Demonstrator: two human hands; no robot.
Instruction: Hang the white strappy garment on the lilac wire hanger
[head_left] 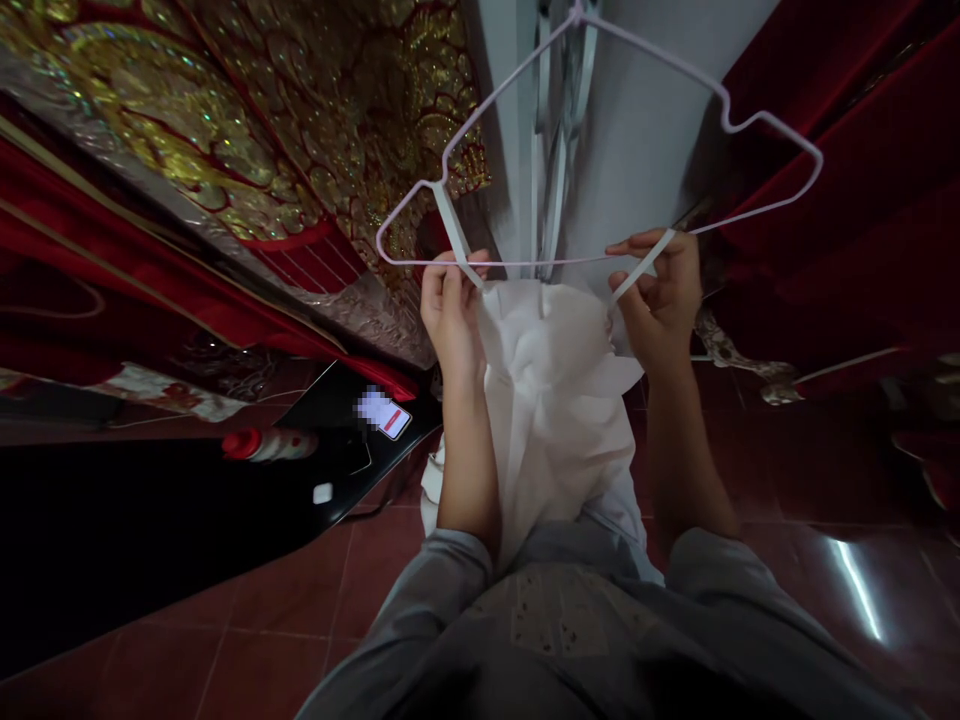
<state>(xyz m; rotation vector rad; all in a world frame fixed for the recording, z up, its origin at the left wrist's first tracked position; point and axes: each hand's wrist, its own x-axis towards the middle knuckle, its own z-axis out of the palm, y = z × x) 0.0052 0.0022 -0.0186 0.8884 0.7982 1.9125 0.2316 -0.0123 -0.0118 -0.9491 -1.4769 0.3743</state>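
A pale pink hanger (517, 262) hangs upright in front of the wall. A white garment (551, 370) with thin straps hangs below it. One strap (451, 222) loops over the hanger's left shoulder notch. My left hand (454, 305) pinches that strap near the hanger's bottom bar. The other strap (643, 266) lies across the fingers of my right hand (660, 295), which is closed on it beside the right part of the bar. This strap is not over the right notch. The garment's lower part reaches down in front of my body.
Gold-sequined red garments (315, 120) hang at the left, dark red cloth (847, 250) at the right. A black table (187, 540) at the left holds a lit phone (394, 420), a red-capped bottle (277, 444) and a small white case (322, 493). The floor (285, 600) is red tile.
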